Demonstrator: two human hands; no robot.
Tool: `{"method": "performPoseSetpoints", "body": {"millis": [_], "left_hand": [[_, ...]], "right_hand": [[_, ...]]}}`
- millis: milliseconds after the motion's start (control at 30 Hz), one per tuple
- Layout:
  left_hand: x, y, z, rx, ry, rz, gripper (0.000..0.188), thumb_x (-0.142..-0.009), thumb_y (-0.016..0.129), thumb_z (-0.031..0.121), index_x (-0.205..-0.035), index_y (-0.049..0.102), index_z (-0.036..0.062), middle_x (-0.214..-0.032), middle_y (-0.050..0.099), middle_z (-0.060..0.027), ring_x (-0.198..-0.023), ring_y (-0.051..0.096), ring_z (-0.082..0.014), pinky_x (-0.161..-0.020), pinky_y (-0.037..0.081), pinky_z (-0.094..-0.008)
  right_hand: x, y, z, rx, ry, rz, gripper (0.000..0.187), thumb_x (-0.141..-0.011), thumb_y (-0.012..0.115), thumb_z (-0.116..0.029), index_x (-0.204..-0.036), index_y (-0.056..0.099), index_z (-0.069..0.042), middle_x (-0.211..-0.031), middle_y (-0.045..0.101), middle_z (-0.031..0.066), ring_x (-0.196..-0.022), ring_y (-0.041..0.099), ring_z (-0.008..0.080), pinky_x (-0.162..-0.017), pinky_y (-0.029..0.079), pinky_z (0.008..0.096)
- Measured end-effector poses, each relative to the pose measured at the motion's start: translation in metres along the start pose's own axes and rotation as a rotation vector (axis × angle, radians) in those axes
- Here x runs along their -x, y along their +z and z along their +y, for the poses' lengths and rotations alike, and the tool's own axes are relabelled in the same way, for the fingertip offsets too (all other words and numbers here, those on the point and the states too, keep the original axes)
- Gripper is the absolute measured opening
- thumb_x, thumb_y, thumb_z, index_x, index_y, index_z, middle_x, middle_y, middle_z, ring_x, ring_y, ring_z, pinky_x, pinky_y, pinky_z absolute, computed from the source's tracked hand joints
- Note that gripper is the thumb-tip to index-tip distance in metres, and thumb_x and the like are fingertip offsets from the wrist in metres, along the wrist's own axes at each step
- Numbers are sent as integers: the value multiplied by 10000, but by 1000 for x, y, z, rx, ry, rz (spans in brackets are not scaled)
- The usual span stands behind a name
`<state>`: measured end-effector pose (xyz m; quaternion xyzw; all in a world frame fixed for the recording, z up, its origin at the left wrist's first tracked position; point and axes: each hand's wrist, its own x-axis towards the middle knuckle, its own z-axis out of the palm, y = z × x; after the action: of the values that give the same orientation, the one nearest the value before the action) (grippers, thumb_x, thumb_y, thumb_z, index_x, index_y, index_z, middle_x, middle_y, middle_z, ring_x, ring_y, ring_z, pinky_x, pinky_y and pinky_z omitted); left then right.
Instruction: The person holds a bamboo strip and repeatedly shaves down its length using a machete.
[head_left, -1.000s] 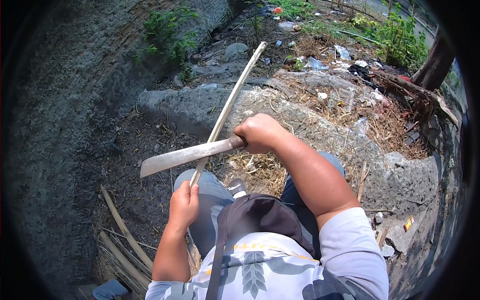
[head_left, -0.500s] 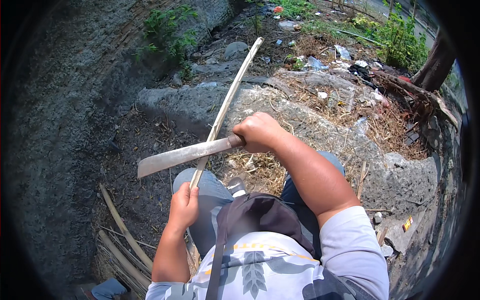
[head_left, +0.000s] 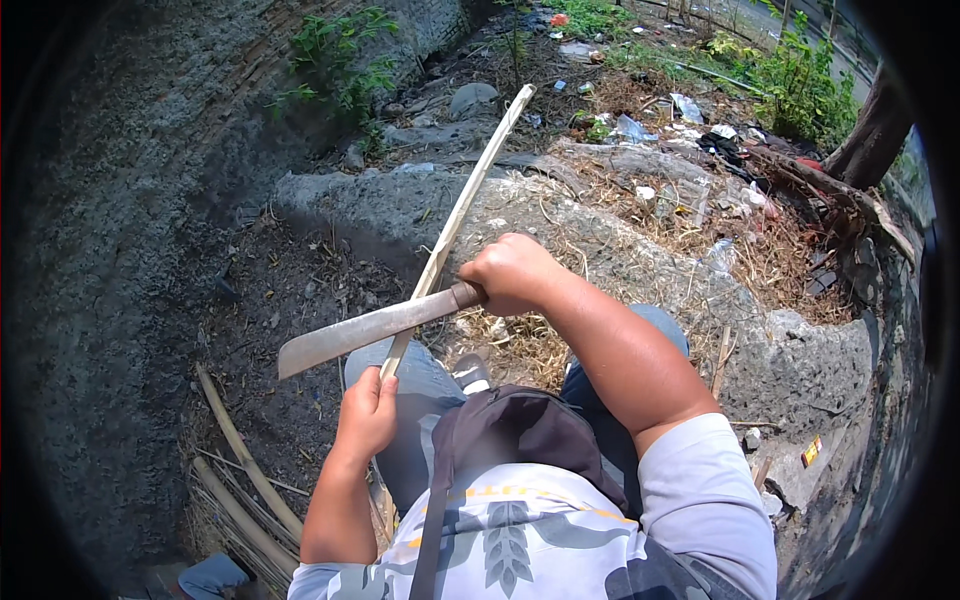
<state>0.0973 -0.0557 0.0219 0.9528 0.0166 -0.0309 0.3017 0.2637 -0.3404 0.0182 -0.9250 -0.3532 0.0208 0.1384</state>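
Note:
My left hand (head_left: 370,412) is closed round the lower end of a long, pale, stripped wooden stick (head_left: 466,198), thumb pointing up along it. The stick slants away from me, its far end leaning to the right. In my right hand (head_left: 507,275) is the dark wooden handle of a machete (head_left: 368,328), gripped in a fist. Its broad, worn grey blade crosses over the stick and points left, a little above my left hand. Whether the edge bites into the wood cannot be made out.
Long sticks (head_left: 245,445) lie at the lower left beside a rough grey wall (head_left: 110,260). A concrete slab (head_left: 600,235) lies ahead, with dry grass and litter (head_left: 690,110) beyond. A tree trunk (head_left: 872,130) leans at the right. A dark bag (head_left: 530,435) rests on my lap.
My right hand and the machete have come slightly nearer to me along the stick, the blade tip lower. The stick's far end has shifted a little right. My left hand has hardly moved.

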Motion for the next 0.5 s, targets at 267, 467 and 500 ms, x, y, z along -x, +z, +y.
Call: {"method": "performPoseSetpoints", "body": {"millis": [267,467,500], "left_hand": [[12,-2,-23,42,-62,-16,200,-1036,553,187,-1009,602,-5,-699,612,-160,-621,590,-249,-612,468,-396],[7,1,-7,74,-47,-21,207,-1036,552,195,-1003,598,-3,-723,627,-179,-642,617,-293,-630,479,-418],[6,0,-6,24,-25,-11,206,-1036,553,196,-1003,598,-3,-730,631,-186,-650,623,-315,-633,481,-422]], "right_hand": [[11,-9,21,-47,265,-67,278,-752,747,-214,-1027,749,-177,-986,755,104,-983,725,318,-858,585,449],[1,-3,-4,-5,3,-8,174,-742,753,-243,-899,737,-171,-890,752,91,-928,731,319,-818,584,452],[-1,-2,-6,37,-68,7,164,-733,751,-233,-884,734,-172,-874,751,88,-919,732,317,-817,582,450]]}}
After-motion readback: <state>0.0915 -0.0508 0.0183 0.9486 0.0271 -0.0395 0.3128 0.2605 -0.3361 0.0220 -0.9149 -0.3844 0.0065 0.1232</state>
